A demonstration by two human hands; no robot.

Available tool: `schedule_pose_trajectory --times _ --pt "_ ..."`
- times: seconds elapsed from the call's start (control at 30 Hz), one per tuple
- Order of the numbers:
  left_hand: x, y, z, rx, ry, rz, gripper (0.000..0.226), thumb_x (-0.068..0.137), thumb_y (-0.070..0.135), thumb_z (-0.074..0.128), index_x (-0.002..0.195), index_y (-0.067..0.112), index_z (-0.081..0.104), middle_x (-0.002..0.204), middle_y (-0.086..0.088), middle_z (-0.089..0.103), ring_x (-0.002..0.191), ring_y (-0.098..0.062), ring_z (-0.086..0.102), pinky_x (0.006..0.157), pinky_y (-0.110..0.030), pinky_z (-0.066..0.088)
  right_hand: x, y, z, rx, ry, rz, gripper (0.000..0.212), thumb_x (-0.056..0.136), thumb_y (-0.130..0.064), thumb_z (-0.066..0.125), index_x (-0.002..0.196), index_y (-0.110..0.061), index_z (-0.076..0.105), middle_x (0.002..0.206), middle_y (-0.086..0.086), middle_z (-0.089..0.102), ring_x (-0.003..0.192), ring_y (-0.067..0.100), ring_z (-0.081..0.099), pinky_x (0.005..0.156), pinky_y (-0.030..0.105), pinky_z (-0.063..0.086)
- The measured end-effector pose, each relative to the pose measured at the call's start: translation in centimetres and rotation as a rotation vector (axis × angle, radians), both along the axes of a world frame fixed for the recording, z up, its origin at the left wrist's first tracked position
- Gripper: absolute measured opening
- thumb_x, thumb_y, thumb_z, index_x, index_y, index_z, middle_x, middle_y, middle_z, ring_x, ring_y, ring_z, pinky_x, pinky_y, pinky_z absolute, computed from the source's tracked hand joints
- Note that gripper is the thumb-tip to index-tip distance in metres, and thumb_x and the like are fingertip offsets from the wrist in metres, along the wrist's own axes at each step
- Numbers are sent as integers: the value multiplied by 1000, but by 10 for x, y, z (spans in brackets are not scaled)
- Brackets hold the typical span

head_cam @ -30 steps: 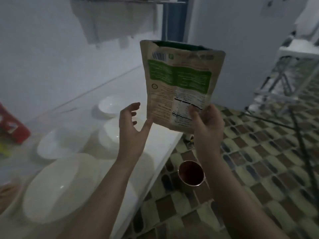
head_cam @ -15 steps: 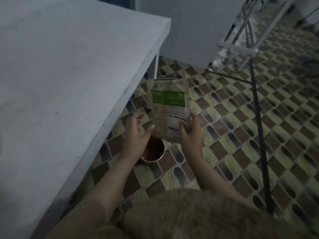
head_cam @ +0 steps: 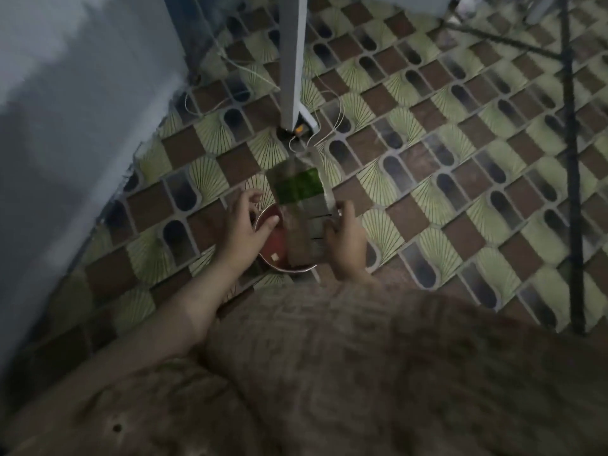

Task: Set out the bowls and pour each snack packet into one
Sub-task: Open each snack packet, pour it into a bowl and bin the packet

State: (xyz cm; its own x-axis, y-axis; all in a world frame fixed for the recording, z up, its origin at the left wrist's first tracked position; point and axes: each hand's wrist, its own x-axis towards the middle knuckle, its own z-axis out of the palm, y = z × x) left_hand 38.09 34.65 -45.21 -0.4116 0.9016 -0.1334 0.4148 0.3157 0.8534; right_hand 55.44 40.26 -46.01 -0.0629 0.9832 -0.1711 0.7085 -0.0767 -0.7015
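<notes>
**Packet held low over red container on floor**

Far left: pale table (head_cam: 65,126) edge runs diagonally down the frame, blurred. Patterned tile floor (head_cam: 460,159) (brown squares, green fan motifs, dark arches) fills everything right of it.

Left hand (head_cam: 245,225): fingers spread and loose, nothing grasped. Thumb tip sits right at the packet's left edge; contact or a small gap, can't tell through the motion blur. Hand hangs above the left rim of the container.

Centre: red container (head_cam: 274,246) with a metallic rim stands on the floor, mostly covered by the packet and both hands. Small pale scrap visible inside near the lower left.

Snack packet (head_cam: 302,209): beige pouch with a green band, upright-ish, lower part in front of the container. Top end points away toward the white table leg (head_cam: 291,60), where thin wires (head_cam: 332,126) trail on the tiles.

Right hand (head_cam: 345,240): fingers curled on the packet's right edge, thumb on the printed face, gripping it.

Far right: dark thin pole (head_cam: 572,159) runs top to bottom. Bottom of frame: brown patterned garment (head_cam: 362,373), blurred
</notes>
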Motion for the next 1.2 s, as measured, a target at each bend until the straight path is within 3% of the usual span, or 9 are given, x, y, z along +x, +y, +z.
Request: schedule_pose_trajectory --times 0.1,0.27,0.4,0.6,0.7,0.83,0.93,1.07,1.2 --pt "-12 1 -61 -42 15 29 47 89 24 67 130 23 44 137 -1 45 122 -12 43 83 -14 37 -5 13 -59 -77 -183 41 44 95 -7 43 137 -23 43 91 9 62 77 27 55 54 29 34" --pt "-20 6 -110 -80 113 23 52 89 26 67 135 23 43 140 -2 40 124 -9 37 78 -8 31 -26 38 -102 -216 -262 80 34 98 -14 45 130 -21 54 111 8 65 95 26 59 67 32 41" --pt "-17 8 -116 -106 176 -8 58 88 29 66 140 25 39 143 -1 38 124 -9 37 92 -26 39 -45 40 -105 -271 -187 121 32 95 -20 52 126 -21 57 107 5 66 99 27 64 80 44 58" --pt "1 10 -106 -151 153 -18 60 87 34 66 139 27 39 145 -2 39 134 -26 39 98 -53 49 -42 24 -109 -229 -145 103 44 92 -7 49 134 -19 54 128 10 62 115 29 60 92 42 55" --pt "16 12 -92 -143 92 41 58 87 31 67 139 25 41 144 -3 40 134 -26 40 99 -52 48 -29 15 -88 -388 -85 32 31 98 -2 45 125 0 60 107 6 62 97 18 64 58 -1 41" --pt "31 6 -81 -181 112 44 57 90 30 64 141 25 41 147 -3 38 138 -26 32 104 -46 44 -21 9 -96 -451 -47 -59 30 96 5 47 120 1 65 117 16 62 81 20 58 36 0 33" --pt "31 -4 -85 -193 105 45 58 90 27 64 142 24 40 149 -2 35 139 -25 29 105 -49 43 -22 3 -104 -434 -87 -73 30 95 1 52 119 -5 68 120 10 64 87 14 54 48 -2 36" --pt "25 -12 -93 -226 103 49 60 89 28 65 142 24 40 151 -1 34 140 -25 31 104 -52 44 -23 5 -96 -368 9 -225 19 93 -13 62 107 -6 74 103 6 69 86 15 64 69 16 52" --pt "24 -18 -89 -219 105 44 61 90 27 65 144 23 39 152 -2 34 141 -24 29 107 -46 40 -11 7 -91 -400 34 -369 16 84 -3 62 92 -3 76 91 11 72 87 26 67 78 36 58"
